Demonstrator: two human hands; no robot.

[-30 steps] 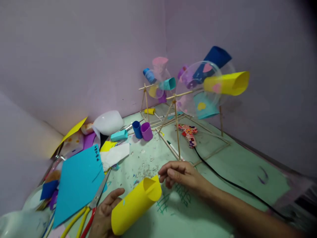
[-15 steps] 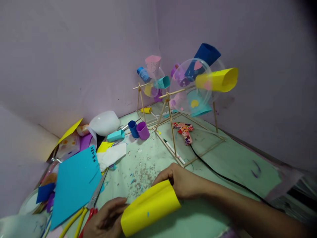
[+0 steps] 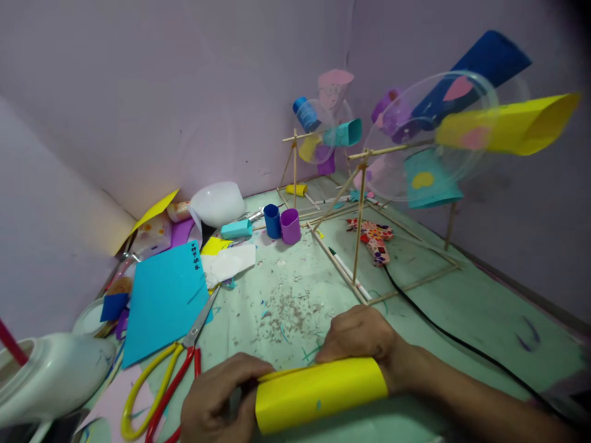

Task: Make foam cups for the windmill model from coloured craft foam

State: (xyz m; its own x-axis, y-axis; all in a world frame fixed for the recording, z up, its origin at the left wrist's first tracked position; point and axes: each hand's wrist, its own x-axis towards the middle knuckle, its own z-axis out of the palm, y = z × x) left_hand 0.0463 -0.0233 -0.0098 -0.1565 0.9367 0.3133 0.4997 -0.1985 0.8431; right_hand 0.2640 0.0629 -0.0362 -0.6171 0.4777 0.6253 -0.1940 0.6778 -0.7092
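Observation:
A folded yellow paper tube point(image 3: 323, 397) lies crosswise near the bottom of the head view. My left hand point(image 3: 224, 394) grips its left end between thumb and fingers. Behind its right part, my right hand point(image 3: 364, 338) has its fingers curled against the far side; the fingertips are partly hidden. Beyond the hands stand a blue paper tube point(image 3: 272, 222) and a purple one point(image 3: 290, 226), side by side. Scissors point(image 3: 198, 323) with red and yellow handles rest left of my left hand. A patterned glue gun point(image 3: 373, 237) lies farther right.
Two stick frames carry clear wheels point(image 3: 434, 138) with coloured paper cups at the back right. A black cable point(image 3: 443, 335) crosses the right side. Blue card point(image 3: 166, 301), white paper point(image 3: 233, 264) and a white bottle point(image 3: 60, 372) are on the left.
The view has shifted, so the objects appear differently placed. The yellow tube now lies more level, and my left hand has closed further over its left end.

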